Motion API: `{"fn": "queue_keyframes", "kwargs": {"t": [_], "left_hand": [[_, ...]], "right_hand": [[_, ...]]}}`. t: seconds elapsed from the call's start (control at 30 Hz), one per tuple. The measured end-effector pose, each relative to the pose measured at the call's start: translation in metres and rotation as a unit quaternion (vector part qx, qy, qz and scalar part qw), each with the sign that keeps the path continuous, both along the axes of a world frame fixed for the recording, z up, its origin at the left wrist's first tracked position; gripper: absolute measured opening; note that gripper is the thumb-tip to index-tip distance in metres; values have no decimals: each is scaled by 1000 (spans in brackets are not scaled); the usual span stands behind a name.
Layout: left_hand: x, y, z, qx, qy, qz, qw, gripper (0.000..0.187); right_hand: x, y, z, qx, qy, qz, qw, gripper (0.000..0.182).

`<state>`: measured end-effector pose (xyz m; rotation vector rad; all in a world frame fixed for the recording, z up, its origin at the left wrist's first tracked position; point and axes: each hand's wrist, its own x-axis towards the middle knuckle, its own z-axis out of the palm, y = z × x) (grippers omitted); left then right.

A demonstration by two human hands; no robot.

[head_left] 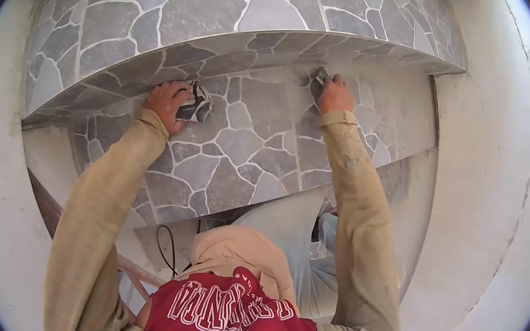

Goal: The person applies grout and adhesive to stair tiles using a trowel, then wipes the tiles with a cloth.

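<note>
My left hand (169,103) is closed around a crumpled black-and-white rag (201,102), resting on the stone-pattern tile step (239,143) near its back edge. Further right, my right hand (337,96) grips a small grey flat tool (320,77), which looks like a scraper; its exact kind is hard to make out. The tool is at the back of the step, by the riser (266,43). Pale joint lines run between the grey stone shapes. A whitish film covers the tile to the right of my right hand.
Above is a higher curved step (218,3) with an overhanging front edge. Pale walls (488,158) curve along both sides. A dark cable (165,246) loops below the tiled step, near a reddish-brown rail (45,202) at the left.
</note>
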<state>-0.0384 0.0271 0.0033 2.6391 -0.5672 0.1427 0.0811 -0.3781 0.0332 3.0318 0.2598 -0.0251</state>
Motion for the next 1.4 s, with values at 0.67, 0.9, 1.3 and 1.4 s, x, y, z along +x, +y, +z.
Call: {"fn": "queue_keyframes", "kwargs": {"t": [0.67, 0.9, 1.3, 1.4], "left_hand": [[0, -1, -1, -3, -11, -10, 1000, 52], [0, 1, -2, 5, 0, -2, 1000, 58], [0, 2, 0, 1, -2, -4, 1000, 58], [0, 1, 0, 12, 6, -2, 1000, 58]], "right_hand": [[20, -33, -12, 433, 186, -213, 856, 50], [18, -18, -4, 295, 159, -178, 925, 66], [32, -29, -41, 474, 197, -144, 846, 76], [6, -4, 20, 247, 153, -165, 943, 73]]}}
